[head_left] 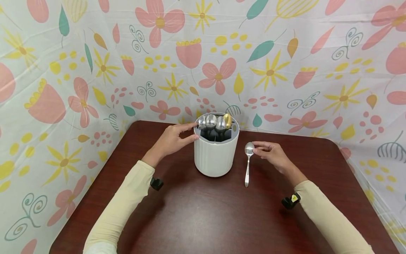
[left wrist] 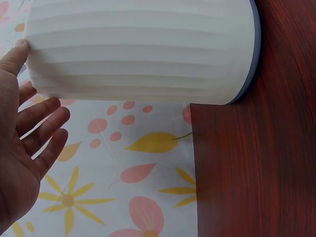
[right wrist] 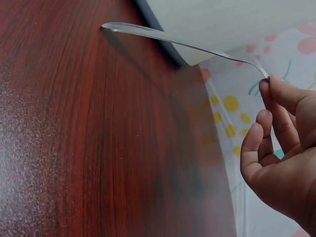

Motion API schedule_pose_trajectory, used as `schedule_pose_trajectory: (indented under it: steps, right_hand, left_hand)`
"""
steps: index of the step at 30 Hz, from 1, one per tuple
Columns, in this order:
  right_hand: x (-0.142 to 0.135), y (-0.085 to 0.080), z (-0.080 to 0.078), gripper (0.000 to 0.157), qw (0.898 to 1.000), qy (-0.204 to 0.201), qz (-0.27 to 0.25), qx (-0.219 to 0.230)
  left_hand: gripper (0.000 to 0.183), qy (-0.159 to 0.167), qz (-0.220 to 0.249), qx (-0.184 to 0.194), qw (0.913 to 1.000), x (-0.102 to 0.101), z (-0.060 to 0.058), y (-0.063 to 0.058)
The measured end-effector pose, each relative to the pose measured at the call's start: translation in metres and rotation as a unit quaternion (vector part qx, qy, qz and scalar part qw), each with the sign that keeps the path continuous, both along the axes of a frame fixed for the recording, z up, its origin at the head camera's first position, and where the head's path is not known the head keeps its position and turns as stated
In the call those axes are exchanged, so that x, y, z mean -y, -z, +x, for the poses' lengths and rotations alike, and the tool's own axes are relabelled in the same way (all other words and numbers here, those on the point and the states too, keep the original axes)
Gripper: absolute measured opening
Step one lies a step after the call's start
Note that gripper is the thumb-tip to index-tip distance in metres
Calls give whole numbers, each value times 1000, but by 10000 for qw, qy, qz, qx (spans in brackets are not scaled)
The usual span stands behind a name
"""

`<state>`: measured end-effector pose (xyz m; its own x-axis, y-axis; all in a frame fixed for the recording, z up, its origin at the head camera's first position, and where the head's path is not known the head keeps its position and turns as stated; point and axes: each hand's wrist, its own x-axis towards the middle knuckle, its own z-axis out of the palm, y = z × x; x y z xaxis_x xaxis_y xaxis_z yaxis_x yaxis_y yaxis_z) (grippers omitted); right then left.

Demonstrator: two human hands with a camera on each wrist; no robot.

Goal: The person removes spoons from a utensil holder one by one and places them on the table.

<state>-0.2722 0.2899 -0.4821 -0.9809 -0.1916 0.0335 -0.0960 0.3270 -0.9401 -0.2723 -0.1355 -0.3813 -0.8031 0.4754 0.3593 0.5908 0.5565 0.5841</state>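
Observation:
A white ribbed utensil holder (head_left: 215,158) stands upright on the table. Several silver spoons (head_left: 211,121) and a gold spoon (head_left: 227,120) lean in it, bowls up; their lower parts are hidden inside. My left hand (head_left: 174,139) touches the holder's left side near the rim, fingers fairly straight; in the left wrist view, the thumb and fingertips of the left hand (left wrist: 29,133) meet its top edge. To the right of the holder, my right hand (head_left: 271,154) pinches a silver spoon (head_left: 247,165) by its bowl. The handle slants down, its tip at or just above the tabletop (right wrist: 113,123).
The dark red-brown wooden table (head_left: 196,218) has rounded far corners. Behind and beside it hangs a white curtain (head_left: 219,46) with flowers and leaves, close to the table's edges. Black wrist cameras (head_left: 156,183) are strapped at both cuffs.

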Motion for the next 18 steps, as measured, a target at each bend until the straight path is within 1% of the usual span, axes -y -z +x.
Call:
schedule_pose_trajectory:
  steps: [6, 14, 18]
  right_hand:
    - [3, 4, -3, 47, 10000, 45, -61, -19]
    - [9, 14, -8, 46, 9983, 161, -519, 199]
    - [10, 16, -9, 45, 9972, 234, -641, 311]
  left_hand:
    - [56, -16, 3, 36, 10000, 0, 0, 0]
    - [56, 26, 59, 15, 10000, 0, 0, 1]
    - [56, 55, 87, 32, 9999, 0, -1, 1]
